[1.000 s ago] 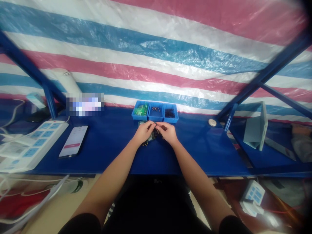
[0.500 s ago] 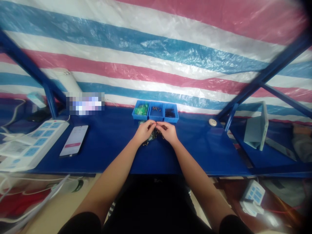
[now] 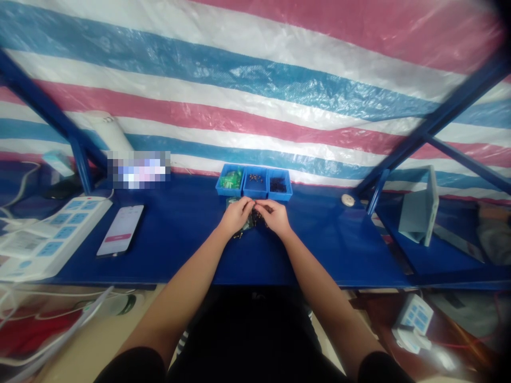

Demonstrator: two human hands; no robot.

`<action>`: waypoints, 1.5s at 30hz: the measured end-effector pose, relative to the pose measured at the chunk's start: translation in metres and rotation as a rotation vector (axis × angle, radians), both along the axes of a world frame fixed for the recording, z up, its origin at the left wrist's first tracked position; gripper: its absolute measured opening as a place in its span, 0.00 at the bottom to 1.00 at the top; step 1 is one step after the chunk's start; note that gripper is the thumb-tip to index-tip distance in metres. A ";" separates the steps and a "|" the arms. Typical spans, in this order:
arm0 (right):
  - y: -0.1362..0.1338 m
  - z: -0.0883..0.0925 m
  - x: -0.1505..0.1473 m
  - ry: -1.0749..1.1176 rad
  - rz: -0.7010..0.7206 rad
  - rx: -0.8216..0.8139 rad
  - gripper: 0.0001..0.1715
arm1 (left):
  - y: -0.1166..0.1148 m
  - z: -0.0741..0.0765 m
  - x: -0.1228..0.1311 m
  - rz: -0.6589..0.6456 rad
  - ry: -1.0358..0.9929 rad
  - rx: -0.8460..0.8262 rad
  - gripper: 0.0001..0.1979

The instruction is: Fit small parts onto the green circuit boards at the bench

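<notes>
My left hand and my right hand meet fingertip to fingertip over a small heap of dark and green parts on the blue table. Both hands are pinched shut on something too small to make out. Just behind them stand three joined blue bins: one with green parts, one with a few small parts, one with dark parts.
A phone with a lit screen lies at the left, beside a white power strip with cables. A small round white object sits right of the bins. A grey folded stand is on the neighbouring bench. Blue frame struts rise at both sides.
</notes>
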State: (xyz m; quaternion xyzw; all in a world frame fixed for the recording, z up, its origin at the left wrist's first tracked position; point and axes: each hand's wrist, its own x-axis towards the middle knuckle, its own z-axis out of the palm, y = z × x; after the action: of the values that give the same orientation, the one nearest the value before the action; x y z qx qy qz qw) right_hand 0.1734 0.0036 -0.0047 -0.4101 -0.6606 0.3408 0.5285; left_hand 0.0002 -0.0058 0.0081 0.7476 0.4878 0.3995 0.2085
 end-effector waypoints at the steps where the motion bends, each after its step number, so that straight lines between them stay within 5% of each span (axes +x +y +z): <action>1: 0.000 0.000 0.000 0.012 -0.005 -0.012 0.15 | -0.001 0.001 0.000 0.003 -0.009 0.001 0.14; 45: 0.000 0.001 -0.001 0.078 0.005 -0.111 0.17 | -0.001 0.001 0.000 -0.013 -0.052 0.016 0.14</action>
State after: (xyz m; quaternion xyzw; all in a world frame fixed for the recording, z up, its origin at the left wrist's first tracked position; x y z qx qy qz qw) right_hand 0.1725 0.0039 -0.0037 -0.4234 -0.6206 0.3939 0.5296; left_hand 0.0000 -0.0071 0.0096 0.7418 0.4742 0.4213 0.2177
